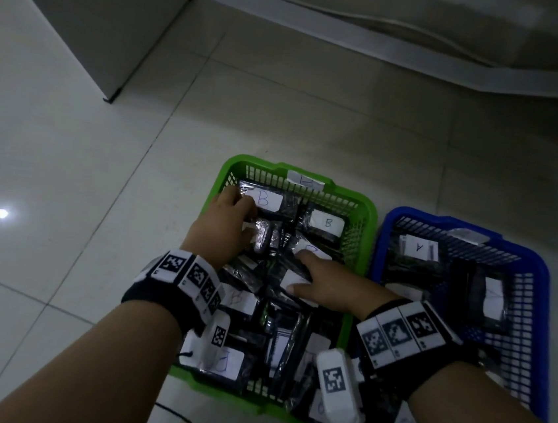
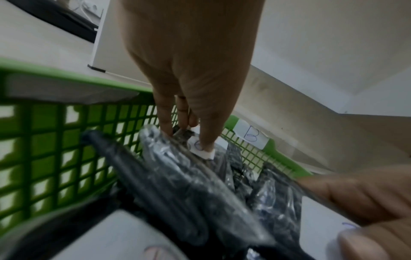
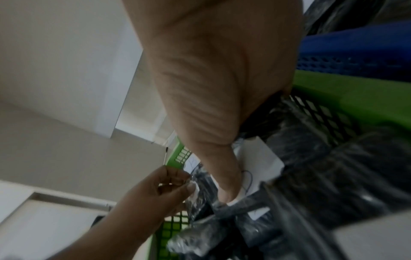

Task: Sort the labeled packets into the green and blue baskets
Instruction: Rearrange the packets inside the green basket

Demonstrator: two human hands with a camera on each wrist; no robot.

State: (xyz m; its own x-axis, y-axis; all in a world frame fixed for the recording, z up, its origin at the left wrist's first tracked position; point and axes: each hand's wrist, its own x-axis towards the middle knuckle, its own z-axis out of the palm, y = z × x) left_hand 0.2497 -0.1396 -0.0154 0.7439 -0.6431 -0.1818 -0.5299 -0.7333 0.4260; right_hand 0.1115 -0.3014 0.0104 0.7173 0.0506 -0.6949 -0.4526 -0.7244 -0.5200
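The green basket (image 1: 251, 163) sits on the floor, marked with a B tag (image 1: 305, 180) and full of black plastic-wrapped packets with white labels. My left hand (image 1: 247, 208) reaches into its far left corner and pinches the crinkly wrap of a packet labelled B (image 1: 268, 200). The same pinch shows in the left wrist view (image 2: 189, 133) and the right wrist view (image 3: 177, 183). My right hand (image 1: 302, 272) lies on the middle packets, its index finger pressing straight on a white label (image 3: 260, 161). To the right stands the blue basket (image 1: 539, 273), holding packets labelled A (image 1: 418, 247).
A white cabinet (image 1: 84, 18) stands on the tiled floor at the far left. A pale skirting (image 1: 359, 23) runs along the back. A thin black cable (image 1: 179, 421) lies on the floor just in front of the green basket. The two baskets touch side by side.
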